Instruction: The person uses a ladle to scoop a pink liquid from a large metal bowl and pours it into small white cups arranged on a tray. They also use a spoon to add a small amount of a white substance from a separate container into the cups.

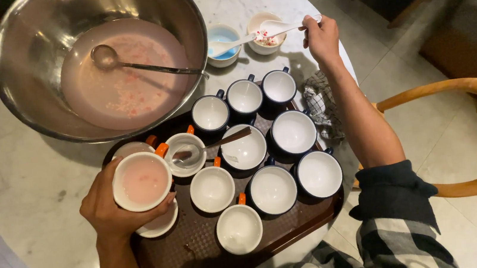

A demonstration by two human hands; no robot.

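My left hand (107,212) grips a white cup (141,181) filled with a pale pink drink, held above the left edge of a brown tray (190,259). My right hand (321,38) holds a white spoon (274,28) by its handle, its bowl resting in a small white dish (267,41) with red bits. Beside that dish sits a small blue-lined bowl (221,37) with another white spoon in it. The tray carries several empty white-lined cups, some orange-handled (212,189), some dark blue (294,132). A metal spoon (210,146) lies across two cups.
A large steel bowl (22,75) of pink liquid with a metal ladle (141,64) stands at the back left of the round marble table (23,188). A checked cloth (322,103) lies right of the tray. A wooden chair arm (473,92) curves at the right.
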